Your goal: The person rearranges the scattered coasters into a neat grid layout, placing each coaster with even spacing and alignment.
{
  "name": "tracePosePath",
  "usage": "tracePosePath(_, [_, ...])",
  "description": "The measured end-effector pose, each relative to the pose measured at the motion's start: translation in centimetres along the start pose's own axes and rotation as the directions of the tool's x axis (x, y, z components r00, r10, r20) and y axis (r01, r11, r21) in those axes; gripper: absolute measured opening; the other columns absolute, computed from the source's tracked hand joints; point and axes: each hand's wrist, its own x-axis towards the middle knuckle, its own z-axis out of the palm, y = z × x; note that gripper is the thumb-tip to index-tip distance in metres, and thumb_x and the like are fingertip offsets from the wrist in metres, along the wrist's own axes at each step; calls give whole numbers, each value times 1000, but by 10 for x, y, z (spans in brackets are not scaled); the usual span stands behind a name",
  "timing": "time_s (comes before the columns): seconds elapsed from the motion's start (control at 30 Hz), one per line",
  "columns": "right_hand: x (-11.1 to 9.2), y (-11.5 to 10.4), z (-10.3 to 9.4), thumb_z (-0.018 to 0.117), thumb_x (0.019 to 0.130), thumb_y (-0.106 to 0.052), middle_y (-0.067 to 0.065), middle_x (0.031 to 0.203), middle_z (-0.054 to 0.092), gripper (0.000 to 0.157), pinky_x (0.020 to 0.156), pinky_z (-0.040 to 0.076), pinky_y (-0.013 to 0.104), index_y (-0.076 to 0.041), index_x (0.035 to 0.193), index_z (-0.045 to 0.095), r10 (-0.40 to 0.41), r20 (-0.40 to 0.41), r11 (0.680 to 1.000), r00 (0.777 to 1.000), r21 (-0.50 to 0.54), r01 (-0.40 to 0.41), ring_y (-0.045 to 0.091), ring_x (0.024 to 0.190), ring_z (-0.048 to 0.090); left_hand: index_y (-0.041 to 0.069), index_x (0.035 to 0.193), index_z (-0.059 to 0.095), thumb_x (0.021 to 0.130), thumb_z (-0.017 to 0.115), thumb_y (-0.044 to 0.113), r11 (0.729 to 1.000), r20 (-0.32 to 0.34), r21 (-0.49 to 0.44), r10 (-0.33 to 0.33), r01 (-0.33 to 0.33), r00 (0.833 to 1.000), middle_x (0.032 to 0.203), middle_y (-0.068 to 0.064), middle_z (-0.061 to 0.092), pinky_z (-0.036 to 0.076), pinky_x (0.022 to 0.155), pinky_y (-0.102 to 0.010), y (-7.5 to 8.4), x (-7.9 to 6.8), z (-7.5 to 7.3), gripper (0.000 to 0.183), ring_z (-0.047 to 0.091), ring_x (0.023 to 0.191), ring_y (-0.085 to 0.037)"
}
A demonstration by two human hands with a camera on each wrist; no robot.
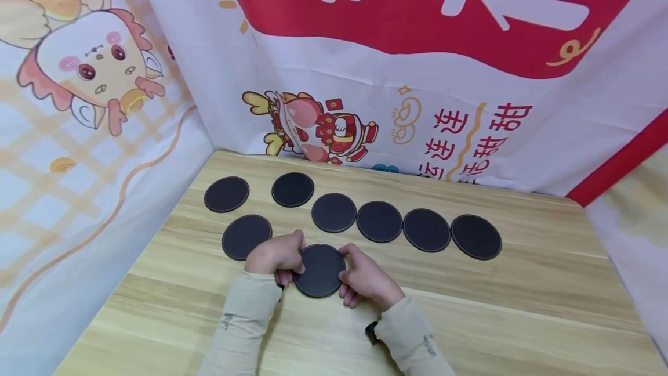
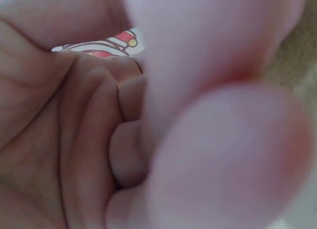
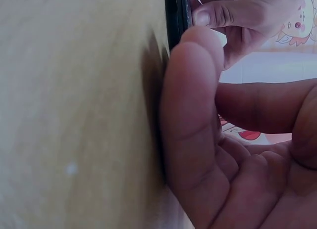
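A round black coaster [image 1: 319, 271] with a stitched-looking rim lies between my two hands in the head view. My left hand [image 1: 276, 254] pinches its left edge, thumb on top. On the opposite edge, my right hand [image 1: 367, 277] holds it between thumb and fingers. The left wrist view is filled by the curled left hand [image 2: 99, 125], with the coaster hidden. In the right wrist view, the coaster's dark edge [image 3: 177, 19] shows layered lines; whether it is one coaster or a stack I cannot tell.
Behind the hands, four-like dark coasters run in a slanting row, from one coaster [image 1: 334, 212] to the rightmost [image 1: 476, 237], edges close together. Another coaster [image 1: 293, 189] lies behind, and two [image 1: 227, 194] [image 1: 246, 237] at left. Printed cloth [image 1: 396, 68] hangs behind the wooden table [image 1: 496, 312].
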Motion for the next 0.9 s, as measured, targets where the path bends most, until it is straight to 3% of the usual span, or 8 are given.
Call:
tracePosePath(0.37, [2, 1, 1, 51, 100, 3, 19, 62, 63, 43, 37, 50, 32, -5, 141, 40, 13, -17, 1000, 1000, -19, -13, 17, 41, 56, 7, 104, 50, 88, 72, -2, 1000, -17, 3, -22, 22, 1000, 63, -19, 64, 43, 37, -25, 1, 1, 1, 28, 54, 42, -17])
tracePosePath(0.53, [-1, -3, 1, 51, 100, 0, 15, 61, 62, 48, 39, 51, 32, -5, 146, 39, -8, -38, 997, 999, -77, 5, 17, 43, 56, 7, 100, 49, 93, 69, 6, 999, -39, -34, -4, 3, 999, 61, -16, 62, 43, 40, -28, -4, -1, -7, 21, 53, 43, -19])
tracePosePath(0.67, [-9, -12, 4, 52, 102, -3, 14, 63, 62, 51, 44, 52, 34, -4, 150, 37, -70, -30, 985, 997, -161, 65, 18, 47, 57, 4, 108, 49, 99, 63, 14, 998, -152, -38, 41, -47, 987, 61, -14, 60, 44, 46, -30, -20, -5, -30, 19, 54, 47, -21])
tracePosePath(0.73, [-12, -19, 6, 52, 103, -4, 15, 66, 63, 49, 47, 53, 36, -3, 149, 39, -98, -5, 980, 995, -177, 96, 20, 49, 58, 0, 116, 50, 99, 62, 16, 999, -231, -1, 51, -52, 972, 73, -16, 64, 49, 53, -34, -33, -8, -44, 26, 58, 53, -23])
tracePosePath(0.83, [-13, -29, 11, 53, 103, -5, 14, 71, 64, 45, 51, 55, 40, -3, 147, 44, -124, 22, 973, 992, -193, 126, 24, 53, 61, -8, 127, 47, 98, 62, 19, 996, -330, 88, 13, 17, 944, 103, -29, 64, 54, 70, -44, -55, -16, -62, 42, 65, 78, -36])
tracePosePath(0.9, [-10, -37, 14, 54, 103, -5, 14, 76, 65, 44, 53, 56, 43, -2, 145, 46, -147, 38, 967, 988, -203, 151, 26, 55, 63, -13, 135, 41, 96, 64, 18, 990, -375, 105, -52, 98, 926, 121, -37, 54, 52, 83, -54, -69, -21, -70, 55, 61, 99, -47])
